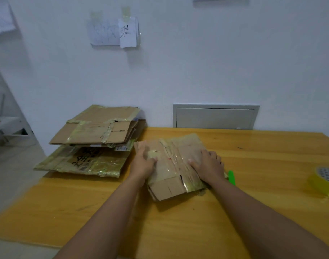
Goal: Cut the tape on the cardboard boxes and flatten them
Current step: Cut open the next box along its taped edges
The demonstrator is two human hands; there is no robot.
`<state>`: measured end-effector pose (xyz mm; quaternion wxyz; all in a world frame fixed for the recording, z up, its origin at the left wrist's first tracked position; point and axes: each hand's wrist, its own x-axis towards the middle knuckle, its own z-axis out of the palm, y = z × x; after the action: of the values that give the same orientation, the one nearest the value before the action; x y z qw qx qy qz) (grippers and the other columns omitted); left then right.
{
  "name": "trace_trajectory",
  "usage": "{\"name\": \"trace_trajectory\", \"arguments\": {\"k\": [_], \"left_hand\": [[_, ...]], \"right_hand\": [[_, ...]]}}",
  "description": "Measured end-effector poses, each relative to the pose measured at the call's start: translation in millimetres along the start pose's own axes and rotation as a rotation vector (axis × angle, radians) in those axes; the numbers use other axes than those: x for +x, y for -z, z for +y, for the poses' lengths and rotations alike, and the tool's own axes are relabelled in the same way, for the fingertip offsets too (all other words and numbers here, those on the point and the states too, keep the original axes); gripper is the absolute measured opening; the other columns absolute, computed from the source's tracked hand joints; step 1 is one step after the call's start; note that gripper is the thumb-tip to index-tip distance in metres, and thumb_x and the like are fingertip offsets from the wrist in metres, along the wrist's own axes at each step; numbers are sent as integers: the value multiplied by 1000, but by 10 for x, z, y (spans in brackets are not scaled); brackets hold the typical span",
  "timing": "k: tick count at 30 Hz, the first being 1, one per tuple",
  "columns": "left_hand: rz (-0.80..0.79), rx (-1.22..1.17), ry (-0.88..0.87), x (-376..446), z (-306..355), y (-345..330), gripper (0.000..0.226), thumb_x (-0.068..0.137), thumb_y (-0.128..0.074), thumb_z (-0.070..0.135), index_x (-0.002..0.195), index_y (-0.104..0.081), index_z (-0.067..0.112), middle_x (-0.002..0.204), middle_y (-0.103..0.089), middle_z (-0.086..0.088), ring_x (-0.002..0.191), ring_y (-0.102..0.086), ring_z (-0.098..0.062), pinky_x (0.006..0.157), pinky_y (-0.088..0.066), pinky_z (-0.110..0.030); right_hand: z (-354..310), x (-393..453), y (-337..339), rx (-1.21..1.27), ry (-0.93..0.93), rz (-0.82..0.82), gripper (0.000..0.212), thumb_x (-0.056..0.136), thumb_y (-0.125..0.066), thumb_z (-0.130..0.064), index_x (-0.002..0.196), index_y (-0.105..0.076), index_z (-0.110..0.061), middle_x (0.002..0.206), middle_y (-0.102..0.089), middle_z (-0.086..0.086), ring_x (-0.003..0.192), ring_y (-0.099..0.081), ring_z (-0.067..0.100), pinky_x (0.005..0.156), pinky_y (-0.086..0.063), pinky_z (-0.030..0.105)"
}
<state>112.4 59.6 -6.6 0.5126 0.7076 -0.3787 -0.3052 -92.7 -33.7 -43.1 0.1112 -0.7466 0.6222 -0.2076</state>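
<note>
Late stage, by the look of it. A stack (96, 141) of flattened boxes lies at the bench's (272, 165) far left corner, partly overhanging the edge, tape strips showing on them. One more box (174, 165) is mid-bench in front of the person, already collapsed nearly flat, tape down its middle looks split, near flaps torn.

Left hand (144, 162) presses down on the box's left part, fingers loosely bent over the cardboard, not wrapped round anything. Right hand (209, 165) lies flat on its right part, fingers spread and straight. Both holding nothing, just pushing.

Green cutter (231, 177) lies on the bench just beside the right hand, partly under the box edge; set down, so cutting on this box is probably finished. Yellow tape roll (322, 181) at far right.

Left to do: finish pressing this box flat, likely move it to the stack. No uncut boxes in view.
</note>
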Motion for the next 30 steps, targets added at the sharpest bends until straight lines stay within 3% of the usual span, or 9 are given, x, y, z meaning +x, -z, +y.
{"name": "trace_trajectory", "arguments": {"k": [3,8,12,15,20,22,25,27,30], "left_hand": [[27,-108,-25,-70,89,0,45,97,-59,11,136,-55,32,134,-51,3,100,-56,-13,77,-55,-32],[271,-225,-169,-81,288,18,38,95,-60,5,129,-63,22,135,-57,-2,117,-53,-15,107,-44,-36],[419,-327,-226,-27,393,119,37,96,-59,8,112,-63,41,131,-57,-1,106,-56,-5,109,-41,-30],[497,-392,-276,-13,424,170,33,97,-58,8,107,-63,39,116,-62,8,120,-54,-14,112,-40,-39],[458,-414,-279,-108,500,474,44,96,-52,17,136,-54,37,132,-52,1,122,-54,-22,110,-42,-41],[448,-278,-298,-119,420,723,57,93,-47,23,141,-40,52,152,-31,-11,131,-45,-35,108,-42,-52],[446,133,-450,-142,267,1115,72,91,-53,10,147,-33,50,163,4,-5,149,-7,-32,113,-33,-55],[562,527,-539,-99,154,1327,84,83,-61,9,151,-26,44,162,10,-10,149,5,-35,114,-28,-60],[692,769,-512,113,23,1623,91,81,-70,18,154,-21,40,163,10,-17,149,10,-38,119,-12,-55]], "right_hand": [[-38,-8,35,66,19,41,65,91,-47,-62,141,-39,-20,147,-36,12,133,-32,33,109,-29,46],[-255,-97,178,241,-14,205,62,96,-49,-44,150,-29,-22,160,-14,14,147,-6,32,117,-12,47],[-573,-272,314,855,-145,78,74,93,-57,-47,153,-15,-35,158,-21,8,143,-25,31,112,-29,45],[-902,-386,255,1272,-61,-133,78,89,-63,-39,148,-13,-50,147,-44,-4,123,-55,23,97,-51,51],[-1445,-228,321,1308,52,-16,74,85,-54,2,146,-32,-34,135,-54,4,106,-64,21,89,-55,50],[-1603,-137,374,1320,52,-51,75,87,-53,4,149,-30,-31,137,-53,5,101,-67,22,84,-58,49],[-1836,29,412,1369,19,-142,72,92,-52,5,152,-27,-27,138,-51,7,98,-68,24,80,-60,44],[-2036,131,419,1372,-10,-188,71,93,-52,4,152,-27,-25,140,-49,9,97,-68,25,79,-60,43],[-2321,268,354,1273,-5,-183,71,92,-51,4,153,-26,-25,140,-48,6,87,-67,21,73,-60,39]]}}
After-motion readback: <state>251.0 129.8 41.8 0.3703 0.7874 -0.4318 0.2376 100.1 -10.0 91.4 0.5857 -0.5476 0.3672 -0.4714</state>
